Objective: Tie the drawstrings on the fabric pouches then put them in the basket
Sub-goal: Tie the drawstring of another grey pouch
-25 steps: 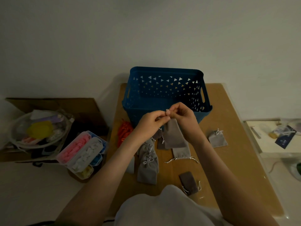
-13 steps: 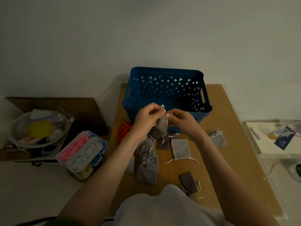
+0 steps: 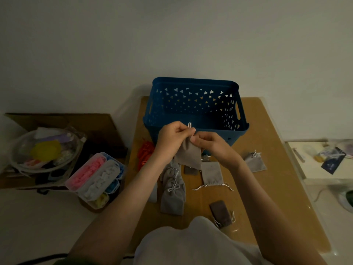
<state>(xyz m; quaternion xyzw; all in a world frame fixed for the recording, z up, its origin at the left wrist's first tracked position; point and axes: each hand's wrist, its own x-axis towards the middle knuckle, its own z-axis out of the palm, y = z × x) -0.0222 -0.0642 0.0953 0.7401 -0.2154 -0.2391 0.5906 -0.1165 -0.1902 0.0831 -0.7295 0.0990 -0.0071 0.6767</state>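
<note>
A grey fabric pouch (image 3: pixel 189 156) hangs in the air in front of the blue basket (image 3: pixel 194 111). My left hand (image 3: pixel 172 138) pinches its pale drawstring (image 3: pixel 189 125) near the pouch's top. My right hand (image 3: pixel 212 145) pinches the string from the other side, fingertips close to the left hand's. On the wooden table (image 3: pixel 263 188) lie several more grey pouches: a tied pile (image 3: pixel 172 190) at the left, an untied one (image 3: pixel 213 174) in the middle, one (image 3: pixel 255 162) at the right, and a darker one (image 3: pixel 221 211) near me.
An orange-red bundle (image 3: pixel 145 154) lies at the table's left edge. Left of the table, a clear box (image 3: pixel 93 178) of coloured pieces and a round bowl (image 3: pixel 45 150) of items sit by a cardboard box. A white tray (image 3: pixel 322 159) with small items stands at the right.
The pouch moved left and hangs under my left hand instead of my right. Both hands shifted slightly left while staying together on the drawstring.
</note>
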